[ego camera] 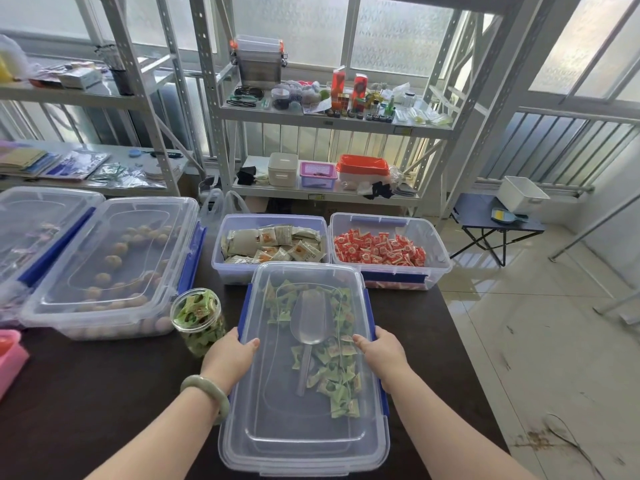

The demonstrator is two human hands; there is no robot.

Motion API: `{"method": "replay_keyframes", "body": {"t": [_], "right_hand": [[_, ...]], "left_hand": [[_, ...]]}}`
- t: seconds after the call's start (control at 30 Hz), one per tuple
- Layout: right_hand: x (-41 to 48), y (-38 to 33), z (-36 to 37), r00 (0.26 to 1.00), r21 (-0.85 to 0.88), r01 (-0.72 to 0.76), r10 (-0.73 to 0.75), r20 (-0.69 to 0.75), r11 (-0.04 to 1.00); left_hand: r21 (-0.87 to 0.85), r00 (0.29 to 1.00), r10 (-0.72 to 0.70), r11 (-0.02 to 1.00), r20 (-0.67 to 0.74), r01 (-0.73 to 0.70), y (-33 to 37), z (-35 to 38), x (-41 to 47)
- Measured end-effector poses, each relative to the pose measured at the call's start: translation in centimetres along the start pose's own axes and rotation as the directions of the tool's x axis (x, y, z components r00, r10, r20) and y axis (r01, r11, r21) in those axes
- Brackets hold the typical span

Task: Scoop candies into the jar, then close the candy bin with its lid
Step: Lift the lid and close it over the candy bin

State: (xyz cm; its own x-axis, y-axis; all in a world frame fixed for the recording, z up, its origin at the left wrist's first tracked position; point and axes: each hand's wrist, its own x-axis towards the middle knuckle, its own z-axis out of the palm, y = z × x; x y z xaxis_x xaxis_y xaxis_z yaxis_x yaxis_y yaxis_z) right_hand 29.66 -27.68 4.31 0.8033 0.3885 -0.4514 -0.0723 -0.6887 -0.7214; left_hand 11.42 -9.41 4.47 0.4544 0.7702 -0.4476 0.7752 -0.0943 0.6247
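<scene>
At the bottom centre of the frame, nearest the camera, the clear lid [304, 427] lies flat on top of the candy bin [379, 403], which sits on the dark table [86, 410]. Through the lid show green-wrapped candies [332, 382] and a clear scoop [309, 323] lying among them, its handle pointing toward the camera.

Going left to right: the jar [198, 320], filled with green candies and without a cap, stands just beside the bin's left wall, at centre-left of the frame. The left hand [230, 355], a pale green bangle [207, 393] on its wrist, presses on the lid's left edge, thumb on top and fingers curled over the side by the blue latch [243, 306]. The right hand [382, 353] mirrors it on the lid's right edge, thumb on top, fingers wrapped down over the side. The lid spans the gap between both hands.

Above the lid, two uncovered bins hold tan [273, 244] and red [379, 251] packets.
</scene>
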Motion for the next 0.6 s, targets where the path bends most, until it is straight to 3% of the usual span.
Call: {"method": "replay_keyframes", "body": {"t": [0.1, 0.4, 0.6], "right_hand": [[-0.1, -0.2, 0.1, 1.000, -0.087, 0.009, -0.010, -0.019, 0.996], [-0.1, -0.3, 0.1, 1.000, -0.112, -0.011, 0.011, -0.005, 0.994], [-0.2, -0.4, 0.0, 1.000, -0.111, 0.004, -0.005, -0.006, 0.994]], "left_hand": [[0.122, 1.000, -0.013, 0.993, 0.009, 0.011, 0.6, 0.2, -0.1], [0.296, 1.000, -0.022, 0.955, 0.006, 0.019, 1.5, 0.3, -0.6], [0.239, 1.000, -0.022, 0.971, 0.005, 0.021, 1.3, 0.2, -0.8]]}}
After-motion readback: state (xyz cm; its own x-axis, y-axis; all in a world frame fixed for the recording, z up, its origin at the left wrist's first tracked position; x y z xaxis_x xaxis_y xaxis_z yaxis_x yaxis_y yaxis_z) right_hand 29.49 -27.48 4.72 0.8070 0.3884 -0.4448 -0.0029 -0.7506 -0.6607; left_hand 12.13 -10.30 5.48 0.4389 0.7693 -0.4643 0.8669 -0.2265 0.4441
